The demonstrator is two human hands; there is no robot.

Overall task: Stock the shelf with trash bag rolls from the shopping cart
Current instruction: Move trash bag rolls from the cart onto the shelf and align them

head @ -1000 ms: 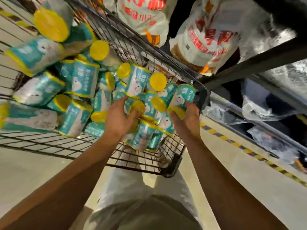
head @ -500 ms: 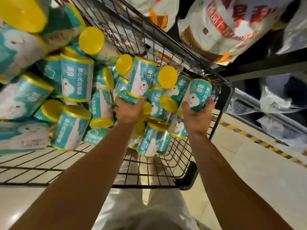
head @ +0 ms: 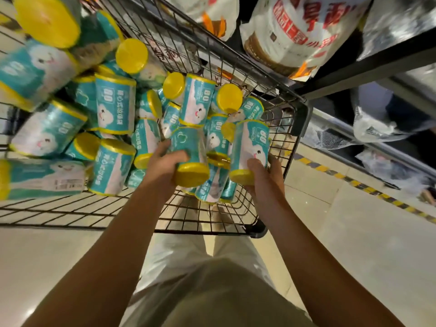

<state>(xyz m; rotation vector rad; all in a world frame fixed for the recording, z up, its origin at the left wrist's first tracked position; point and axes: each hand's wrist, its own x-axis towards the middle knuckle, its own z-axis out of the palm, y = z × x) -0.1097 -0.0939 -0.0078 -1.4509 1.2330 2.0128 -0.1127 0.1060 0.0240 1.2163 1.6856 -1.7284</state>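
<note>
Two trash bag rolls, teal-wrapped with yellow ends, are in hand above the near corner of the shopping cart [head: 299, 114]: the left hand [head: 165, 166] has its fingers curled round one roll [head: 191, 154], and the right hand [head: 264, 178] grips another roll [head: 250, 149] near its lower yellow end, thumb across the front. Both rolls stand roughly upright, just beside each other and close above the heap. That heap of rolls [head: 113, 105] fills most of the wire basket, piled at all angles, so by the look of it the bulk of the stocking is still to do. The shelf [head: 368, 62] rises to the right of the cart, its dark frame holding large printed bags [head: 290, 36] above and clear-wrapped goods [head: 387, 119] below; no rolls can be seen on it from here. A striped yellow floor line [head: 354, 182] runs along its foot.
</note>
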